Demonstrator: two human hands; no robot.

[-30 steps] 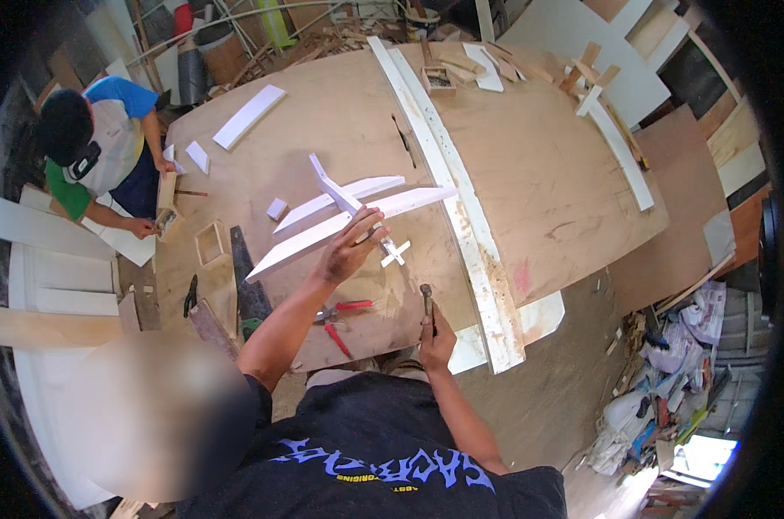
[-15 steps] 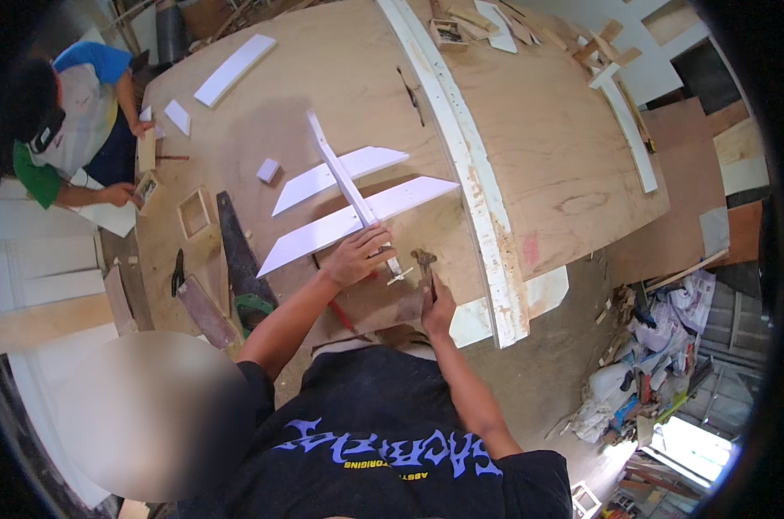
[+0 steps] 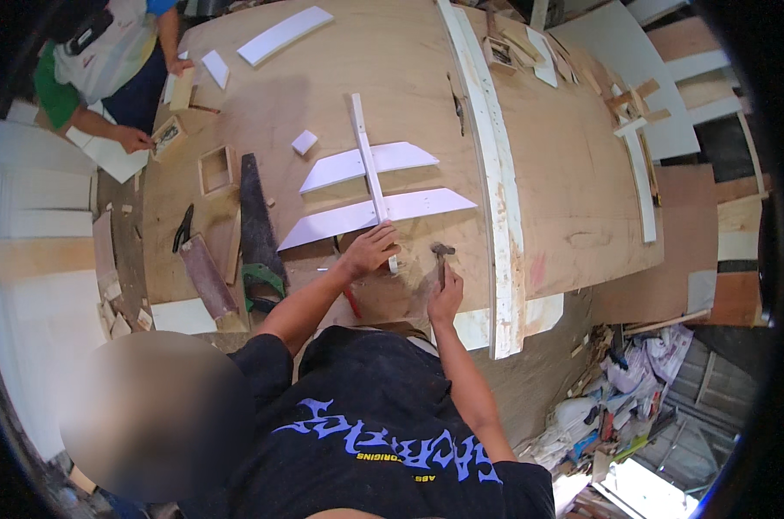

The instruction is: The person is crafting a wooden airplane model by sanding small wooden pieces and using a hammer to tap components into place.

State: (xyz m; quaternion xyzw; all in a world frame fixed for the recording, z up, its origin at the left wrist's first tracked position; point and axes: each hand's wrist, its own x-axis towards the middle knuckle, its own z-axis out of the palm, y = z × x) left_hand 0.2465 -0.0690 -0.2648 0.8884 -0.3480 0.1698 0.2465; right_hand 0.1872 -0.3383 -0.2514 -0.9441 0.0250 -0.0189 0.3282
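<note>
A white wooden frame lies on the plywood table in front of me: one narrow post (image 3: pixel 368 164) crosses two slant-ended boards, a far board (image 3: pixel 333 171) and a near board (image 3: pixel 431 203). My left hand (image 3: pixel 371 250) is closed over the near end of the post, which shows just past the fingers. To its right, my right hand (image 3: pixel 445 298) grips a hammer (image 3: pixel 443 251) by the handle. The hammer's head is apart from the post, low over the table. A red, thin object (image 3: pixel 351 302) lies beside my left forearm, partly hidden.
A handsaw (image 3: pixel 255 203), pliers (image 3: pixel 183 228) and an open wooden box (image 3: pixel 203 177) lie to the left. A long white beam (image 3: pixel 489 164) crosses the table on the right. At the far left, a co-worker's hand (image 3: pixel 134 138) is at a small box (image 3: pixel 166 136). A white block (image 3: pixel 304 143) sits beyond the boards.
The whole view has shifted and turned, so the table's things appear farther right. The post now points more directly away from me. Both hands keep their grips; the hammer stays to the right.
</note>
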